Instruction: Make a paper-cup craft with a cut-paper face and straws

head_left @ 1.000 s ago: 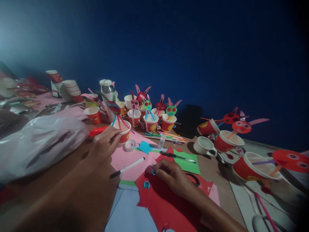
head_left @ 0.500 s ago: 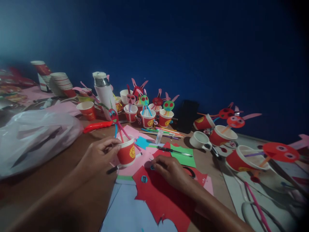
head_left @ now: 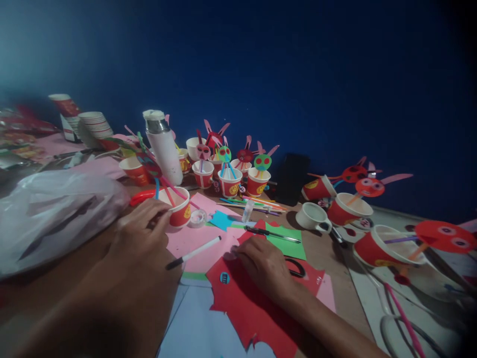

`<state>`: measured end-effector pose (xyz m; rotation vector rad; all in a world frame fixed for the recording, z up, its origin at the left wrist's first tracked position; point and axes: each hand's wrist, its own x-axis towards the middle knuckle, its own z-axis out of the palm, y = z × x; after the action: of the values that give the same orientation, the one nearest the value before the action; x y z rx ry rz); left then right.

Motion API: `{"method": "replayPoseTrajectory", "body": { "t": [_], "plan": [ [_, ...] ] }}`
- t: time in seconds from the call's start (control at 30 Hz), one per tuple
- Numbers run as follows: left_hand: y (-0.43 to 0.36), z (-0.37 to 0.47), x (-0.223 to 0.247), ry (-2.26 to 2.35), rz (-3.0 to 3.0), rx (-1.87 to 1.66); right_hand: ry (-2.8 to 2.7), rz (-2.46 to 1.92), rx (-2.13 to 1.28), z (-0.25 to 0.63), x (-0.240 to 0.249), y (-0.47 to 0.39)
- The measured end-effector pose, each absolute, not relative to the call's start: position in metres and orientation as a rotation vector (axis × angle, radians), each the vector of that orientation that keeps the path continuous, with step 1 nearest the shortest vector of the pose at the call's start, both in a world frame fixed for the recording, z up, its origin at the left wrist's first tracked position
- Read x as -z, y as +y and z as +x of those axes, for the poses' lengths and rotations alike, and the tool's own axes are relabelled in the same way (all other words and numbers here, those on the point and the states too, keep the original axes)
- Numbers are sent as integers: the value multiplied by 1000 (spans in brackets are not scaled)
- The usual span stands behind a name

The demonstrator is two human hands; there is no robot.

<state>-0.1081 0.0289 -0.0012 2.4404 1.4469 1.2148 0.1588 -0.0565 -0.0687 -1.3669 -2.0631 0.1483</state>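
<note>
My left hand (head_left: pixel 139 223) is closed on the near side of a red and white paper cup (head_left: pixel 181 211). From that cup rises a tilted red paper head (head_left: pixel 149 164) on blue and pink straws. My right hand (head_left: pixel 263 258) rests over a red paper sheet (head_left: pixel 257 308), fingertips pinched together; whatever lies in them is hidden. A small blue paper disc (head_left: pixel 224 278) with dark marks lies on the red sheet, left of those fingers. Between my hands, a white marker (head_left: pixel 197 251) lies on pink paper (head_left: pixel 179 241), near a roll of clear tape (head_left: pixel 197 218).
Several finished cups with rabbit-like paper heads (head_left: pixel 262 161) stand at the back beside a white flask (head_left: pixel 164 149). A black pen (head_left: pixel 272 233) lies on green paper (head_left: pixel 290 248). A white mug (head_left: pixel 313 217) stands to the right, a plastic bag (head_left: pixel 59 219) to the left.
My left hand has moved the paper cup left and back, uncovering the marker and tape roll. My right hand stays nearly in place; the blue bit at its fingertips no longer shows.
</note>
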Motion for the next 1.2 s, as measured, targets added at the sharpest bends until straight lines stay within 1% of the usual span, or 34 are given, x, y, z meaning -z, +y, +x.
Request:
{"method": "replayPoseTrajectory", "body": {
  "t": [0.13,0.27,0.5,0.77,0.83,0.9,0.97,1.03,1.1,1.17,1.2],
  "plan": [
    [41,-122,8,1524,2609,-1232,-2058,-1335,-29,159,69,-54],
    [51,-128,23,1500,2674,-1140,-2105,-1272,103,158,67,-55],
    [46,-125,38,1476,2624,-1172,-2398,-1111,255,160,68,-65],
    [39,-129,31,1532,2591,-1124,-2490,-1099,261,169,63,-70],
    [28,-126,24,1530,2590,-1188,-2545,-1069,225,171,62,-76],
    [13,-120,17,1588,2515,-1175,-2568,-1055,181,172,63,-83],
    [-3,-110,15,1506,2477,-1165,-2565,-1060,142,173,64,-89],
    [-16,-98,17,1255,2545,-1100,-2549,-1075,121,173,65,-93],
    [-23,-84,22,972,2557,-884,-2516,-1090,112,173,65,-95],
    [-25,-71,28,836,2519,-620,-2481,-1098,100,173,64,-97],
    [-25,-65,31,840,2520,-525,-2461,-1106,84,174,63,-97]
  ]
}}
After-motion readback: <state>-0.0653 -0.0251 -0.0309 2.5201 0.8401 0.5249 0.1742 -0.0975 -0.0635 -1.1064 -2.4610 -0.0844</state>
